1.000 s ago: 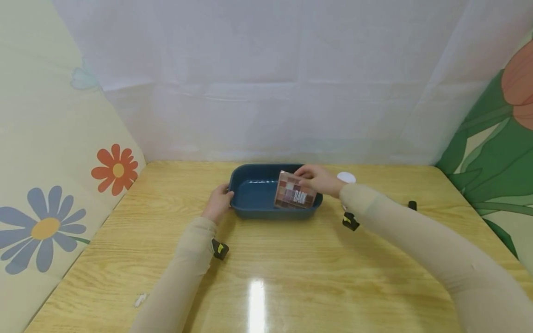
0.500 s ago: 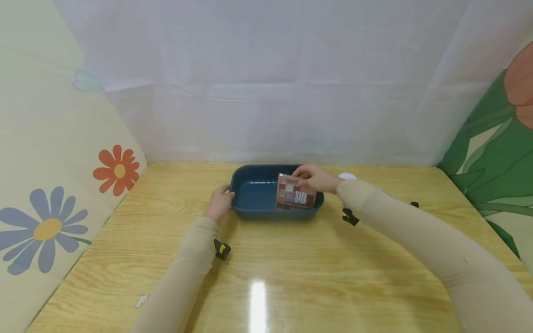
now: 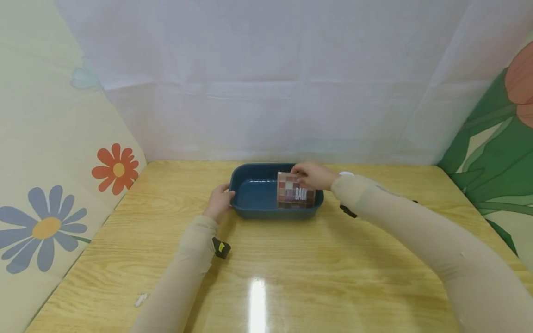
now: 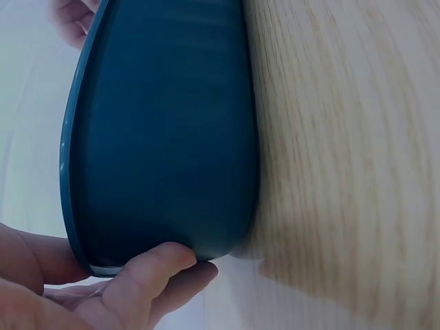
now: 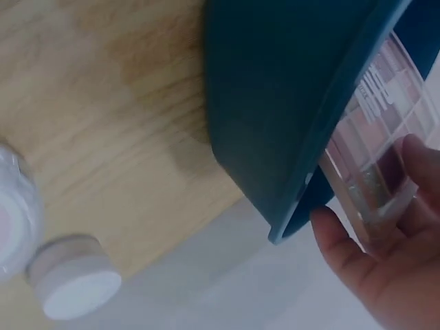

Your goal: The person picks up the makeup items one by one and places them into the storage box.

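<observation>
A dark blue rectangular basin (image 3: 254,196) stands on the table toward its far edge. My left hand (image 3: 219,202) grips its left end, thumb at the rim and fingers curled against the outer wall in the left wrist view (image 4: 130,289). In my right hand (image 3: 314,175) is an eyeshadow palette (image 3: 287,194), a clear-lidded case with pink, brown and red squares and white lettering. It stands tilted in the basin's right part, its lower edge hidden behind the near wall. The right wrist view has the thumb and fingers pinching the palette (image 5: 368,130) by its corner.
A small white-lidded jar (image 5: 75,282) and a rounded white container (image 5: 14,213) stand to the right of the basin. The right sleeve mostly covers a small black object (image 3: 415,201). A white cloth (image 3: 266,92) hangs behind the wooden table (image 3: 291,268).
My right hand has shifted slightly left and turned the palette more level, its lettering now nearly straight. The left hand keeps its grip on the basin.
</observation>
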`<state>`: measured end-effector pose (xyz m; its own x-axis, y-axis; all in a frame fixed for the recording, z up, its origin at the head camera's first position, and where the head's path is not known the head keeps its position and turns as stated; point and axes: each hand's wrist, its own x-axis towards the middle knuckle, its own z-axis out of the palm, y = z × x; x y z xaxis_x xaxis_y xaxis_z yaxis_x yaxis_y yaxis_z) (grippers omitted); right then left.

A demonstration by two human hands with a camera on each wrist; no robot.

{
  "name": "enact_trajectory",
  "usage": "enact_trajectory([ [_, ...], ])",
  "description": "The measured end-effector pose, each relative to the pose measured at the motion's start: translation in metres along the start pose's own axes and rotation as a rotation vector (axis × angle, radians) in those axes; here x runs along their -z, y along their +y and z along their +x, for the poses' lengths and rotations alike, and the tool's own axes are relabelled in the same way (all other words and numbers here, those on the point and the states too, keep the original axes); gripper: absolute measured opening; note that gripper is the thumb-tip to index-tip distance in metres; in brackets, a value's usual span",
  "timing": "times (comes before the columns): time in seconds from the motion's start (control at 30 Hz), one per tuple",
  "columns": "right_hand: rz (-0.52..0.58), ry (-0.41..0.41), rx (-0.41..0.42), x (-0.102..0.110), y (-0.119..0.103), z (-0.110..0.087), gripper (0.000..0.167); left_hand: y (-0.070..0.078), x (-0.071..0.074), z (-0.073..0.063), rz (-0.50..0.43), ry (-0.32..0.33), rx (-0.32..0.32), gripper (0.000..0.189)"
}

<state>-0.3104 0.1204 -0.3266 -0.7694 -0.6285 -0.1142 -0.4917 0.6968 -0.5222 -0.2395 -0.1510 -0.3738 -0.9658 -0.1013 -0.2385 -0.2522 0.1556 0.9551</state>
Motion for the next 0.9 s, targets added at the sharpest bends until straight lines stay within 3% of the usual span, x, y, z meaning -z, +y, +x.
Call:
enact_trajectory([
  [0.13, -0.086, -0.01, 0.022, 0.002, -0.006, 0.004, 0.034, 0.001, 0.001, 0.0, -0.006, -0.002, 0.006, 0.044],
  [0.47, -0.153, -0.022, 0.021, 0.001, -0.007, 0.016, 0.033, -0.002, 0.0, 0.002, -0.002, 0.007, 0.009, 0.045],
  [0.9, -0.287, -0.093, -0.081, 0.0, -0.008, 0.036, 0.031, -0.001, 0.0, -0.002, 0.025, 0.007, -0.003, 0.044],
])
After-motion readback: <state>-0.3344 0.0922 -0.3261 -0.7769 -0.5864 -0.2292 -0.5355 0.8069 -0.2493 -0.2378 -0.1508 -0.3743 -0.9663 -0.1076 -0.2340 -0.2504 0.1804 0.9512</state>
